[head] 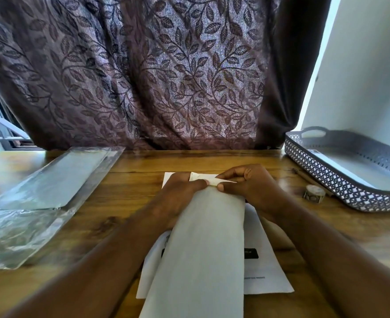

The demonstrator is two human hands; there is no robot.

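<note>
Envelope: long and white, lying lengthwise on the printed sheet and covering its middle; the near end runs out of the bottom of the view.
Flap: at the envelope's far end, over the sheet's far edge, turned up off the paper.
Left hand: at the sheet's far left corner, back upward, thumb stretched along the flap's fold; it pinches the envelope's end, its other fingers hidden behind the flap.
Right hand: at the sheet's far right corner, fingers curled, forefinger and thumb pinching the fold, the tips almost meeting the left thumb.
Printed sheet: flat on the wooden table, black blocks of print showing on either side of the envelope.
Tape roll: right of the sheet, just beside the tray.
Tray: grey, perforated wall, further right of the sheet.
Plastic sleeves: clear, well to the sheet's left.
Curtain: leaf-patterned, hanging beyond the sheet.
</note>
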